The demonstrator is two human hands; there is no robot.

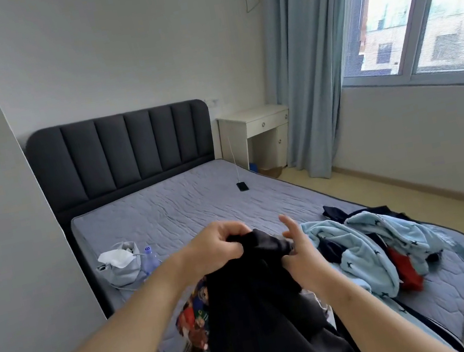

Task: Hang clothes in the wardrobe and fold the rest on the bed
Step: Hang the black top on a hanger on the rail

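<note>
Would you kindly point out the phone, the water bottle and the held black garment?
phone (242,186), head view, middle of its face.
water bottle (150,262), head view, its clear body.
black garment (248,312), head view, its hanging fabric.

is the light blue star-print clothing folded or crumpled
Crumpled: the light blue clothing lies in a rumpled heap on the bed, partly over a red garment.

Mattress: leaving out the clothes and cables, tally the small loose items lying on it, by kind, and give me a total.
Phone: 1
Water bottle: 1
Grey pouch: 1
Total: 3
</note>
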